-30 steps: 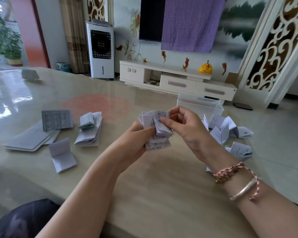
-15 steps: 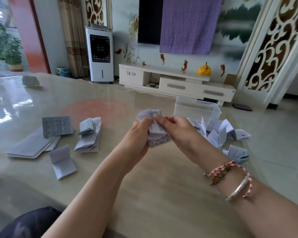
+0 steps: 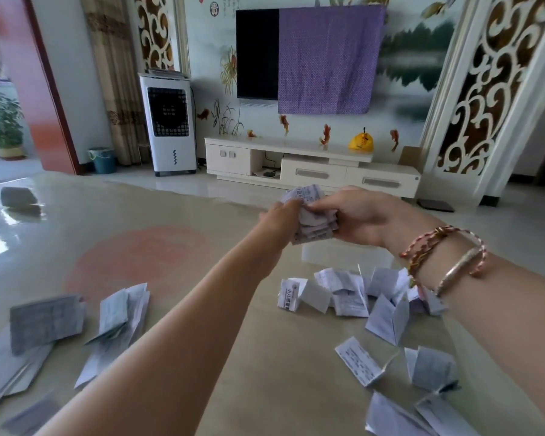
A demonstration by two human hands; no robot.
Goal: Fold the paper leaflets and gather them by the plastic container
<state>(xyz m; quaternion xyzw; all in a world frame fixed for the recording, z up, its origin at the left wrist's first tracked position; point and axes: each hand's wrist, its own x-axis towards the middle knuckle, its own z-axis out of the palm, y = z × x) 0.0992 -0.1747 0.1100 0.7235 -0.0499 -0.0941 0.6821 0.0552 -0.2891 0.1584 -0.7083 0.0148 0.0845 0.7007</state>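
Leaflets, folded into one small bundle (image 3: 312, 220), sit pinched between both hands above the plastic container (image 3: 346, 254): the left hand (image 3: 279, 220) grips the bundle's near side, the right hand (image 3: 354, 217) curls fingers over its top, both arms stretched forward. About eight folded leaflets (image 3: 387, 319) lie scattered just before the container; flat sheets (image 3: 76, 322) lie well apart at left. The glossy beige surface (image 3: 202, 341) faces a TV cabinet (image 3: 312, 171).

Thin matt paper leaflets (image 3: 350, 297) lie on a smooth, glossy desk (image 3: 177, 247); the container (image 3: 346, 258) is translucent plastic.
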